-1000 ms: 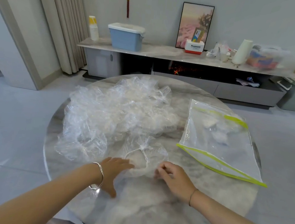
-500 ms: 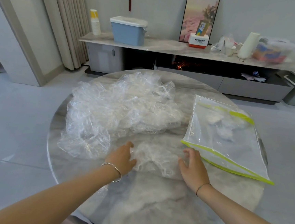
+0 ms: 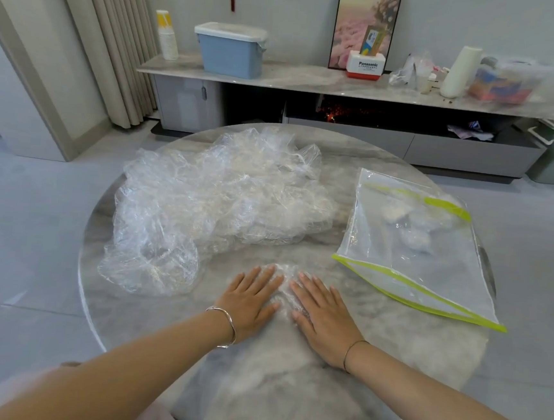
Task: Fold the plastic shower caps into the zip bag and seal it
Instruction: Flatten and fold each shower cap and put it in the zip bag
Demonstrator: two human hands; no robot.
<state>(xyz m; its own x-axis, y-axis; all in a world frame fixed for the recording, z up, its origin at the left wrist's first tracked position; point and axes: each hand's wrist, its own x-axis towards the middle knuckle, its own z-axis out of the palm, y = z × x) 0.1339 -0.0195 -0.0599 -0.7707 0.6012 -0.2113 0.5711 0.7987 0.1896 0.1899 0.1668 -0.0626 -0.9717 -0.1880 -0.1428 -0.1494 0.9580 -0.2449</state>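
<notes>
A single clear shower cap (image 3: pixel 285 287) lies squashed on the round marble table (image 3: pixel 391 347), close to me. My left hand (image 3: pixel 249 299) and my right hand (image 3: pixel 323 311) press flat on it side by side, fingers straight. A big heap of crumpled clear shower caps (image 3: pixel 209 200) fills the left and far part of the table. The zip bag (image 3: pixel 415 255), clear with a lime-green edge and zip strip, lies flat at the right with a few folded caps (image 3: pixel 408 228) inside.
Beyond the table runs a long low cabinet (image 3: pixel 313 82) with a blue lidded box (image 3: pixel 231 50), stacked cups, a framed picture and plastic containers. Curtains hang at the back left. Grey floor surrounds the table.
Both hands moved together from the cap's sides and now lie flat on it. The cap is pressed into a smaller, flatter bundle. The camera tilted slightly.
</notes>
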